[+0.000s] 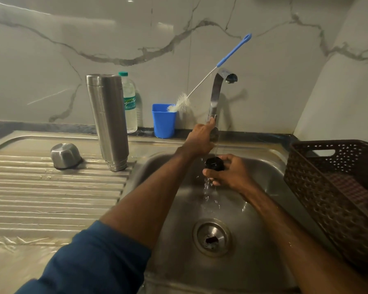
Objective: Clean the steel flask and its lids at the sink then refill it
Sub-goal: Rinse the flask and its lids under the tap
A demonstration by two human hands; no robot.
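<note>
Looking down on a steel sink; the person's right hand holds a small black lid over the basin, fingers curled round it, under a thin stream of water from the tap; the left hand reaches forward, its fingers wrapped round the tap's lower stem, probably at a lever that is hidden. The steel flask stands well apart on the ribbed draining board to the left, apparently mouth down; a steel cup lid rests rim down near it. Along the dark table behind, a plastic water bottle stands just behind the flask; a blue cup holds a long bottle brush; a brown basket sits right of the basin.

The black lid looks light, rigid and wet, so likely slippery; pinching it by its outer rim seems safest. The flask is tall, smooth and narrow at its foot, so it may tip easily; a full-hand grip round its middle would suit it.
</note>
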